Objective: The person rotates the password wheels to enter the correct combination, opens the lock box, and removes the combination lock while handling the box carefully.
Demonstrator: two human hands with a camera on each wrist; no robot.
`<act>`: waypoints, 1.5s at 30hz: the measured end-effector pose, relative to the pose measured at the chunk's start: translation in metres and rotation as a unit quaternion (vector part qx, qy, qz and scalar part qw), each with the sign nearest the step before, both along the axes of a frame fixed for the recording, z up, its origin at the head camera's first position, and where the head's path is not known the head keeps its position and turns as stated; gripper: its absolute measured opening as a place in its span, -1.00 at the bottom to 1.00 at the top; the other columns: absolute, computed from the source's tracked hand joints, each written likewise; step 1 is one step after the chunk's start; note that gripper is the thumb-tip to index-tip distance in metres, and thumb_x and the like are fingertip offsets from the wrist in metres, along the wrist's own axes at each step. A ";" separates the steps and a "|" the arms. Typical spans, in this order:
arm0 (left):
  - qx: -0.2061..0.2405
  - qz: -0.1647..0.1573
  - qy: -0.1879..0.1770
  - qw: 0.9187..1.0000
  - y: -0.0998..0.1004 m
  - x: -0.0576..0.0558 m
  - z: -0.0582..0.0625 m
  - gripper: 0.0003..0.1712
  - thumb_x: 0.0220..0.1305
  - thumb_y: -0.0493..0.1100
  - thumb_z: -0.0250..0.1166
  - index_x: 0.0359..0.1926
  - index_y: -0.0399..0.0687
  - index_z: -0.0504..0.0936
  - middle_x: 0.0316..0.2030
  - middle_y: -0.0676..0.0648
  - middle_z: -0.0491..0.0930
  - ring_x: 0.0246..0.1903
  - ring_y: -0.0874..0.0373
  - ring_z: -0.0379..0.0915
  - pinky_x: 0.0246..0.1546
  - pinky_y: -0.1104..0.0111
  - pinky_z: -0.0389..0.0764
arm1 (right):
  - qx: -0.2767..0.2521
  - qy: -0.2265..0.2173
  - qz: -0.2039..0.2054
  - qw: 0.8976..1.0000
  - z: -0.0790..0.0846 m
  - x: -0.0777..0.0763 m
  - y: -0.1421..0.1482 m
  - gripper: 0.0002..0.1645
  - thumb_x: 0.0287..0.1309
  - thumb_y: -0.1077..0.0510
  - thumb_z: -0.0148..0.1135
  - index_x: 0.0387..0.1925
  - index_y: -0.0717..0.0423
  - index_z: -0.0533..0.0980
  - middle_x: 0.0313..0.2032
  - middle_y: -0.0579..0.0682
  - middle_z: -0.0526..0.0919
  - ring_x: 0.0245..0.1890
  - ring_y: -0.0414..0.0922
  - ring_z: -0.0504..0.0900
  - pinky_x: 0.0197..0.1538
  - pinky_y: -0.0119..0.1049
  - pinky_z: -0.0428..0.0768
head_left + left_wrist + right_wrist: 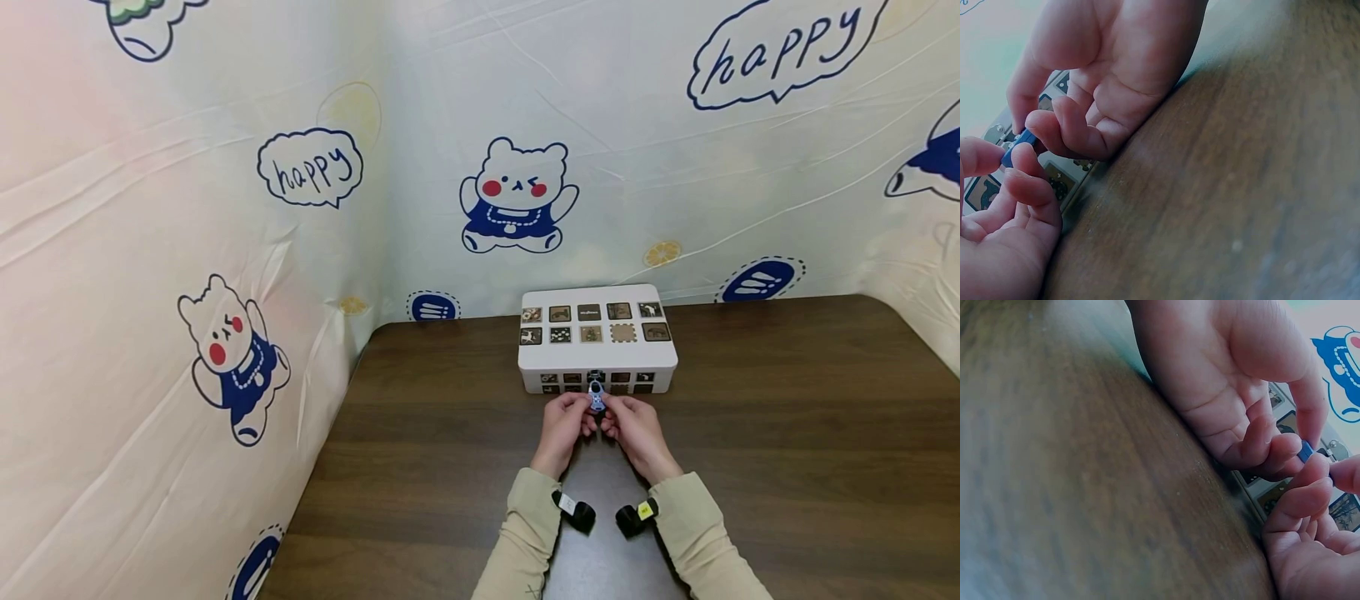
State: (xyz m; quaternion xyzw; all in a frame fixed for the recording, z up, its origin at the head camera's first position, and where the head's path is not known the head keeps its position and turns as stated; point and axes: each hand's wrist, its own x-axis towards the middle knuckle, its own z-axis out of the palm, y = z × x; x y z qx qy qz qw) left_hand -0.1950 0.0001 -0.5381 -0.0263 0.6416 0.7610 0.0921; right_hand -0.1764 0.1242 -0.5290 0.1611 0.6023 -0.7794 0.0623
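A small blue padlock (596, 397) with pale markings is at the front latch of a white box (592, 357) in the head view. My left hand (564, 423) pinches it from the left, and my right hand (636, 429) pinches it from the right. In the left wrist view, thumbs and fingertips of both hands meet on the blue body (1018, 147), which they partly cover. The right wrist view also shows the padlock (1305, 451) between the fingers of both hands. How its shackle sits in the latch is hidden.
The box lid and front carry rows of dark picture squares. It stands at the back of a brown wooden table (420, 450), close to a pale curtain (420, 167) printed with bears. Black wrist cameras (636, 518) are strapped to the beige sleeves.
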 end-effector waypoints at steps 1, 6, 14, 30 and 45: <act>0.000 0.000 0.000 1.000 0.000 0.000 0.000 -0.81 0.27 -0.25 0.16 -0.23 -0.30 0.61 -0.54 0.00 0.53 -0.68 0.29 0.40 -0.65 0.52 0.42 | 0.002 0.000 0.001 1.000 0.000 0.000 0.000 -0.77 0.34 0.12 0.08 -0.36 0.22 0.45 -0.54 -0.11 0.46 -0.60 -0.29 0.49 -0.51 -0.49 0.50; -0.002 0.003 0.001 1.000 0.000 0.000 -0.001 -0.81 0.27 -0.24 0.17 -0.22 -0.30 0.61 -0.54 0.00 0.53 -0.67 0.27 0.40 -0.64 0.51 0.42 | 0.002 0.003 0.001 1.000 -0.001 0.000 0.000 -0.79 0.33 0.14 0.08 -0.38 0.20 0.47 -0.55 -0.12 0.46 -0.61 -0.29 0.49 -0.51 -0.49 0.49; -0.004 0.002 0.000 1.000 0.000 0.000 -0.003 -0.80 0.27 -0.22 0.18 -0.21 -0.30 0.62 -0.53 0.00 0.53 -0.66 0.27 0.40 -0.63 0.50 0.43 | -0.002 0.012 0.003 1.000 -0.002 0.001 0.000 -0.81 0.33 0.17 0.06 -0.34 0.23 0.48 -0.54 -0.11 0.46 -0.60 -0.29 0.48 -0.50 -0.49 0.49; -0.003 0.003 0.002 1.000 0.000 -0.002 -0.003 -0.80 0.25 -0.21 0.20 -0.22 -0.30 0.62 -0.57 0.01 0.51 -0.68 0.28 0.40 -0.64 0.50 0.42 | -0.018 0.020 0.003 1.000 0.002 0.003 0.001 -0.86 0.32 0.24 0.02 -0.27 0.25 0.47 -0.53 -0.11 0.45 -0.59 -0.28 0.47 -0.49 -0.49 0.48; -0.002 -0.001 -0.002 1.000 0.000 -0.002 -0.003 -0.80 0.27 -0.22 0.19 -0.21 -0.30 0.60 -0.52 -0.02 0.54 -0.66 0.28 0.41 -0.63 0.51 0.44 | -0.022 0.003 -0.002 1.000 0.000 0.000 0.000 -0.79 0.33 0.14 0.07 -0.39 0.17 0.45 -0.56 -0.12 0.45 -0.61 -0.28 0.48 -0.52 -0.49 0.48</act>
